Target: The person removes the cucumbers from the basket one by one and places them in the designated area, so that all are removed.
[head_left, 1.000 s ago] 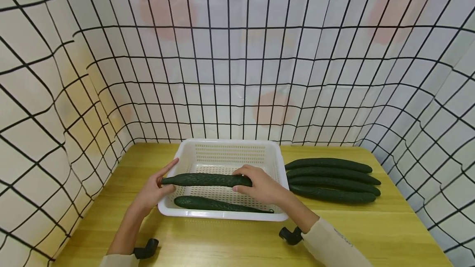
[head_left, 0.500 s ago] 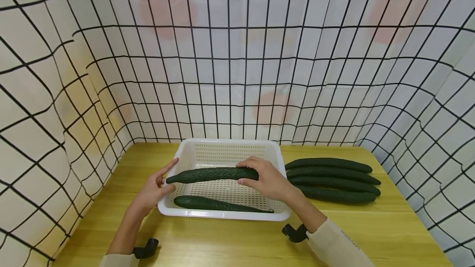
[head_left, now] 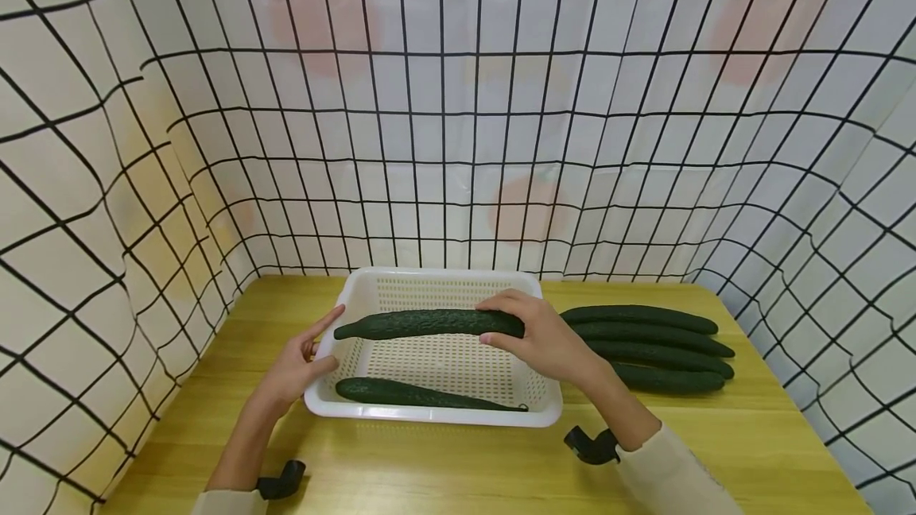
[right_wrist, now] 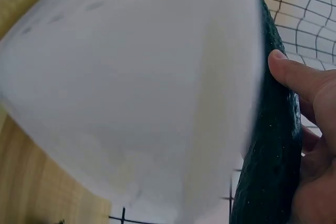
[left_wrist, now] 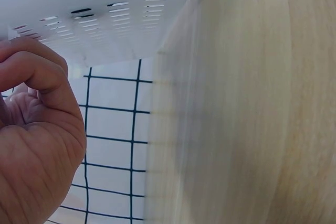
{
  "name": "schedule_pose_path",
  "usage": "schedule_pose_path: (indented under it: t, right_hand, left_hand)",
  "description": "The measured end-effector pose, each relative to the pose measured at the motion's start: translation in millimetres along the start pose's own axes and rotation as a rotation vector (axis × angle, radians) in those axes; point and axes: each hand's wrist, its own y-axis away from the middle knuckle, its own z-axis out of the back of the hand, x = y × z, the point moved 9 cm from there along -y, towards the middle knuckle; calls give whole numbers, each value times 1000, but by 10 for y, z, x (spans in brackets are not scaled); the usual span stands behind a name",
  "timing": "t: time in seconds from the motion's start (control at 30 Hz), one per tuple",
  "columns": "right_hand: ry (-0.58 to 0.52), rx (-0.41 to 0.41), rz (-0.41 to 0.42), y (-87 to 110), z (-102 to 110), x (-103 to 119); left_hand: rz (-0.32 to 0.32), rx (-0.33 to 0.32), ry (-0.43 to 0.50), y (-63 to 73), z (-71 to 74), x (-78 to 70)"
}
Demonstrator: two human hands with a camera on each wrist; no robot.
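Note:
My right hand (head_left: 544, 336) grips a long dark green cucumber (head_left: 415, 324) near its right end and holds it level over the white plastic basket (head_left: 429, 414). The right wrist view shows the thumb lying along the cucumber's skin, with the basket's side filling much of that picture. At the basket's left rim, my left hand (head_left: 293, 368) holds on, thumb over the edge; its curled fingers (left_wrist: 39, 72) show outside the wall in the left wrist view. Inside the basket, a second cucumber (head_left: 429, 394) lies along the near wall.
To the basket's right, several cucumbers (head_left: 658, 332) lie side by side on the wooden table (head_left: 429, 467), their left ends partly behind my right hand and forearm. A black wire grid (head_left: 444, 114) encloses the table's back and sides.
My right hand has lifted the cucumber and carried it right and toward the back, drawing its left end away from my left hand. The left hand stays at the basket's rim.

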Motion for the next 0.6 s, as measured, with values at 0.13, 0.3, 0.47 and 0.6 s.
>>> schedule_pose_path:
  t: [0.13, 0.3, 0.47, 0.6]
  right_hand:
    - [6, -3, -7, 69, 88, -65]
    - [29, -9, -13, 177, 176, -169]
    - [62, -21, -18, 308, 249, -259]
    - [76, -30, -31, 430, 291, -347]
  left_hand:
    - [6, -15, -8, -2, 4, -1]
    - [3, -31, -12, -14, 8, 1]
    - [1, -30, -5, -26, 8, 6]
    - [-1, -33, -16, -22, 14, 5]
